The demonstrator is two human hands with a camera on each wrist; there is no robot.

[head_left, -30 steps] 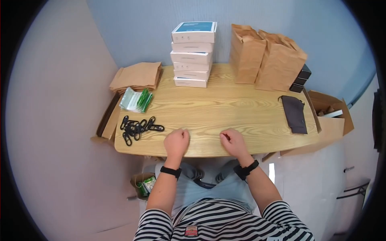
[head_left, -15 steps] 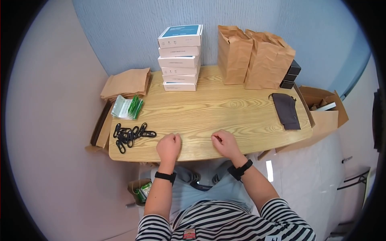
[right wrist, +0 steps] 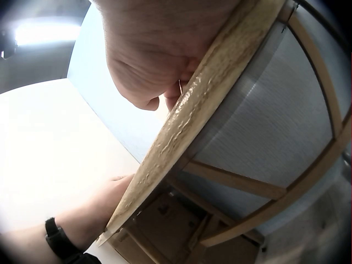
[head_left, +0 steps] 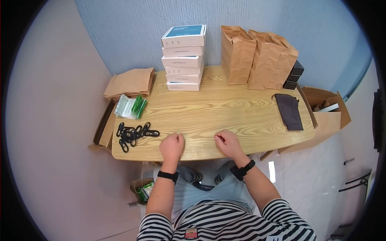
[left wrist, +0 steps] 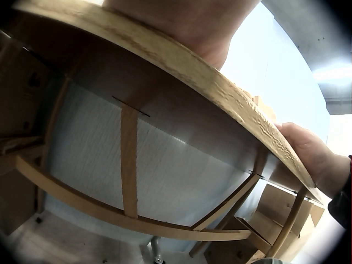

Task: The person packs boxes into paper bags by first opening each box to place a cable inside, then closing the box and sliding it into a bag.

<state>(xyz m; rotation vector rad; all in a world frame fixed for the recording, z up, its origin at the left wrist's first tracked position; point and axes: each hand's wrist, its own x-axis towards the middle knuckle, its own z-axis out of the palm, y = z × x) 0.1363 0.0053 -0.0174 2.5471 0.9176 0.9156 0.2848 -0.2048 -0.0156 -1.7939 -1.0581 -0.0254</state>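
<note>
And here we have stripes, bold ones: a shirt (head_left: 219, 219) in dark and white bands, running right across the front and out onto both short sleeves, the left sleeve (head_left: 155, 225) and the right sleeve (head_left: 283, 213) ending above the forearms. Low on the front sits a small reddish patch (head_left: 191, 233) with paler detail, and over on the right side there's a white label (head_left: 274, 238) carrying black marks, partly cut off by the frame. Down below, pale blue trousers (head_left: 187, 195), with dark shoes (head_left: 198, 176) showing lighter stripes, too small to read further. And look, matching black straps: a left wristband (head_left: 168, 176) and a right wristband (head_left: 242, 170), both chunky on one side.
</note>
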